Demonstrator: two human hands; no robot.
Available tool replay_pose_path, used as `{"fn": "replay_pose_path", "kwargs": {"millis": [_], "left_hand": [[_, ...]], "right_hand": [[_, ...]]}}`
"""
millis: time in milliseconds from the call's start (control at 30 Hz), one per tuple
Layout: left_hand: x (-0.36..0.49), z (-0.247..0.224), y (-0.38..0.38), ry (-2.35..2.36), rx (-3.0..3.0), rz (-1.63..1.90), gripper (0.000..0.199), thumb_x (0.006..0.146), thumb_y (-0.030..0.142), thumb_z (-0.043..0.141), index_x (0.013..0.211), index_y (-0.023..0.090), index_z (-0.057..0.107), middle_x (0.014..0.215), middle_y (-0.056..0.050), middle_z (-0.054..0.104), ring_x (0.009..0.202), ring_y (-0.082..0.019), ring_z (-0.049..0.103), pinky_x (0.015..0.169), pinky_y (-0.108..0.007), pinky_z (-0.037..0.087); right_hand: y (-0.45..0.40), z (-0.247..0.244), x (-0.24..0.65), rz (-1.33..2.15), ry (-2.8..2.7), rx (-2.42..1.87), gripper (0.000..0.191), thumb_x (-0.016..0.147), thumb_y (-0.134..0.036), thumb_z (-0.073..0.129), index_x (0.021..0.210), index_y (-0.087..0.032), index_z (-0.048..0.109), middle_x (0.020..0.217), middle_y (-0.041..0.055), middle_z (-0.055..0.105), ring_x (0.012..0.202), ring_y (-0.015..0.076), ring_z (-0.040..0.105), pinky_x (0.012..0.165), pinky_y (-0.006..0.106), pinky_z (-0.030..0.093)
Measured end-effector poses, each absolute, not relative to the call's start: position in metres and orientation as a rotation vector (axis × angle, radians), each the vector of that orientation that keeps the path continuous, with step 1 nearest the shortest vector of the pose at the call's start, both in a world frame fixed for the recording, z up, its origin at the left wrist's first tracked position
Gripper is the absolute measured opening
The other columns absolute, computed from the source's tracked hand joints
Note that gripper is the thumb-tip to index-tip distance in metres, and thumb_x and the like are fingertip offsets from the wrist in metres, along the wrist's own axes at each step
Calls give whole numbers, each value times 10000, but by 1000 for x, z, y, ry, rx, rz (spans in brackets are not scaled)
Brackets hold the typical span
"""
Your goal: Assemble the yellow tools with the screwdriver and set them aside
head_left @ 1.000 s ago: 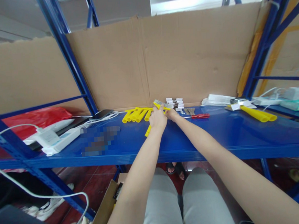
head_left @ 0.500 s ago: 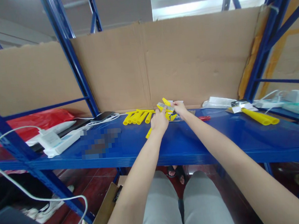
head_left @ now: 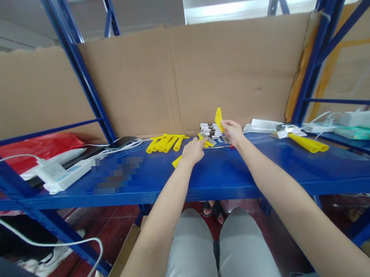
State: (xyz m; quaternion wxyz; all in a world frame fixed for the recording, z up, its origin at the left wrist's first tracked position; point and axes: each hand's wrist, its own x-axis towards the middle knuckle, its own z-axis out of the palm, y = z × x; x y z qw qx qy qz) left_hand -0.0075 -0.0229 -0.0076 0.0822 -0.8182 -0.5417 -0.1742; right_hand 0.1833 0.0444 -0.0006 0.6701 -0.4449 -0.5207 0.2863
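Across the blue shelf [head_left: 221, 174], at the centre of the frame, my right fingers [head_left: 225, 124] have just drawn away, clamped on an upright yellow piece [head_left: 218, 116], while my left fingers [head_left: 198, 144] touch another yellow part [head_left: 209, 144], their grip unclear.

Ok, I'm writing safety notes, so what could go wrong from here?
The yellow piece, pinched high in the right hand, might slip and hit the white stack beside it. The left hand is close to a metal plate whose edge may be sharp. The tubes could roll if nudged.
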Motion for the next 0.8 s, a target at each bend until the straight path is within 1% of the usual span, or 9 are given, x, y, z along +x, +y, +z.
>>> {"fn": "replay_pose_path", "kwargs": {"millis": [100, 167, 233, 333, 433, 533, 600, 667, 800], "left_hand": [[-8, -8, -23, -1586, -2475, -506, 502, 954, 238, 391, 1436, 364, 453, 1254, -99, 572, 1148, -254, 600, 939, -359, 484], [-8, -8, -23, -1579, -2495, -503, 494, 956, 242, 393, 1429, 366, 464, 1253, -95, 581, 1153, -248, 598, 946, -352, 480], [-8, -7, -24, -1575, -2511, -494, 489, 956, 246, 398, 1424, 367, 470, 1245, -92, 592, 1149, -242, 602, 949, -343, 478], [-8, -7, -26, -1559, -2524, -489, 483, 956, 249, 407, 1419, 367, 477, 1257, -87, 599, 1151, -237, 602, 949, -335, 478], [-7, -7, -26, -1545, -2528, -495, 474, 957, 253, 412, 1410, 371, 489, 1274, -83, 600, 1165, -239, 594, 948, -333, 479], [-7, -7, -26, -1535, -2532, -487, 472, 956, 252, 414, 1407, 368, 494, 1287, -82, 596, 1180, -243, 585, 951, -338, 479], [-7, -7, -26, -1528, -2533, -473, 474, 956, 250, 412, 1410, 364, 491, 1289, -82, 594, 1185, -247, 582, 954, -346, 480], [-7, -7, -27, -1526, -2531, -464, 475, 957, 250, 408, 1412, 362, 489, 1296, -84, 590, 1188, -251, 581, 959, -356, 479], [-7, -6, -28, -1521, -2535, -460, 471, 958, 246, 406, 1405, 361, 498, 1325, -81, 574, 1196, -251, 578, 973, -364, 475]], "right_hand": [[39, 0, 181, 751, -1128, -960, 319, 763, -503, 685, 829, -201, 606, 615, -42, 579, 421, 59, 393, 416, 199, 337], [35, 0, 181, 791, -1151, -958, 325, 797, -518, 659, 866, -206, 598, 688, -17, 643, 424, 60, 428, 417, 195, 355], [31, 0, 181, 804, -1180, -959, 333, 844, -539, 603, 921, -216, 581, 845, 23, 712, 506, 78, 540, 468, 194, 426], [28, 3, 179, 759, -1220, -977, 395, 912, -609, 447, 989, -234, 547, 1044, 65, 727, 727, 127, 662, 584, 224, 518], [27, 7, 179, 750, -1225, -941, 511, 923, -674, 307, 1005, -230, 546, 1101, 97, 718, 845, 166, 677, 648, 266, 550], [27, 9, 179, 765, -1243, -941, 582, 906, -714, 265, 981, -223, 568, 1100, 109, 713, 864, 184, 677, 662, 287, 554], [27, 8, 178, 735, -1259, -981, 552, 893, -712, 331, 972, -224, 576, 1075, 96, 714, 847, 179, 677, 656, 283, 548], [28, 4, 176, 715, -1262, -1004, 453, 870, -652, 479, 963, -220, 580, 1033, 74, 713, 808, 163, 673, 648, 270, 538], [32, -4, 170, 698, -1288, -1088, 243, 768, -355, 713, 893, -188, 587, 894, 30, 702, 738, 133, 647, 681, 264, 523]]}}
